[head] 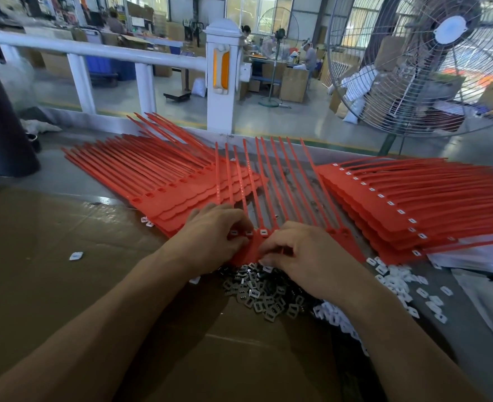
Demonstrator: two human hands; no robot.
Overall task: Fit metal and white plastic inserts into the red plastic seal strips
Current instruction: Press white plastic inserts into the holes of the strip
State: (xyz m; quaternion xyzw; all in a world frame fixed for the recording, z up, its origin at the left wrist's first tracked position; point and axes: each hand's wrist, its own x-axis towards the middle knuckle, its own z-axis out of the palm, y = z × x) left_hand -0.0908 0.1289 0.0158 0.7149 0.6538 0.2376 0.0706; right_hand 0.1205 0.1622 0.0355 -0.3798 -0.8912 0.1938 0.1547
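Observation:
A comb of red seal strips lies in front of me, tails pointing away. My left hand grips its near-left edge, fingers curled beside sockets that hold white inserts. My right hand rests on the comb's near-right part with fingers curled; whether it pinches an insert is hidden. Below the hands lies a pile of dark metal inserts. White plastic inserts are heaped to the right.
A stack of red strips with empty sockets lies at the left, a stack with white inserts fitted at the right. Brown cardboard covers the table. A white railing and a large fan stand beyond.

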